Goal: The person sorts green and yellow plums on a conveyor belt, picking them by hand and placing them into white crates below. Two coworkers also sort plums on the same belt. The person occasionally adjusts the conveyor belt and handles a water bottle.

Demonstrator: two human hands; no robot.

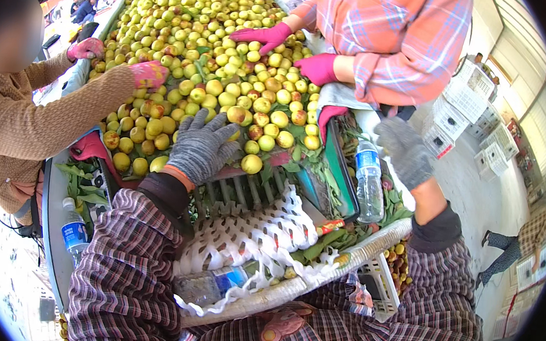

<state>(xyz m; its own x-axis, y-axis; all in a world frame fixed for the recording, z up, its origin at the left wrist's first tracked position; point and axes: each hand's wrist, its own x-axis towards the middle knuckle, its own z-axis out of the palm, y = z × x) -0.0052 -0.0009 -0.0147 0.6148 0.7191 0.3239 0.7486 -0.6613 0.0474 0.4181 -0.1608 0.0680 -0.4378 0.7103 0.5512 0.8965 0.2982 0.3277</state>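
Observation:
Yellow-green jujubes (233, 73) with reddish-brown patches lie heaped on a sorting table before me. My left hand (206, 147), in a grey knit glove, rests palm down at the near edge of the heap. Its fingers are spread over the fruit, with jujubes partly hidden beneath. Also gloved in grey, my right hand (405, 151) is raised near the table's right side, beside a clear plastic bottle (370, 180). It is blurred, and its palm side is hidden. Below my left hand, a white foam net (252, 232) lies by a row of metal bars (239, 189).
A co-worker's pink-gloved hands (266, 36) are at the right of the heap. Another's patterned gloves (149, 74) are at the left. More plastic bottles (72, 230) lie left and in front. White crates (462, 100) stand stacked at right; a crate (380, 289) sits below the near edge.

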